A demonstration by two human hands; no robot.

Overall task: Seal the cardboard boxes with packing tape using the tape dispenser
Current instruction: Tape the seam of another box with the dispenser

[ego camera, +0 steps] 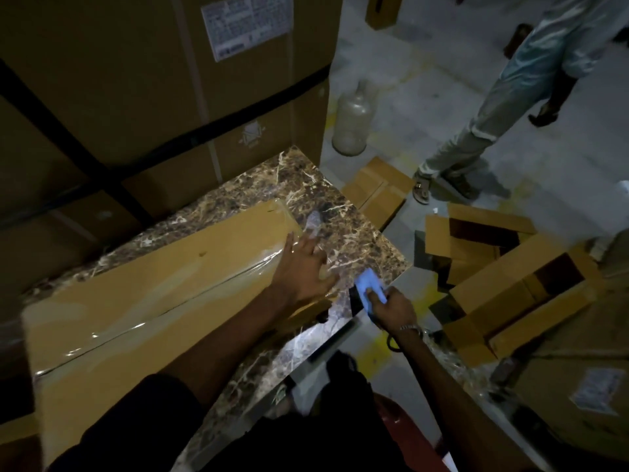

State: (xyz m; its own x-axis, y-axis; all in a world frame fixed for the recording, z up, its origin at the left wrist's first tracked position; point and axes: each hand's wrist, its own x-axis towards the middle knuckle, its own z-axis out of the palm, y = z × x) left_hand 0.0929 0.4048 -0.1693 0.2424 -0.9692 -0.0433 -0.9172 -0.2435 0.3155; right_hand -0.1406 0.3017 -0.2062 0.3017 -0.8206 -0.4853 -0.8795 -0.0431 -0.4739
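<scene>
cardboard box (143, 301) is lying flat on the marble tabletop (343, 212), clear tape running along its seam | left hand (303, 267) is resting on its right end, fingers spread straight | right hand (394, 310) is gripping the blue tape dispenser (369, 289) just beside, fingers curled round it | loose boxes (503, 264) are lying on the floor (425, 107)

The scene is viewed by one head-worn wide-angle camera, aimed forward and steeply down, close above the tabletop (340, 212) and floor (510, 158).
</scene>
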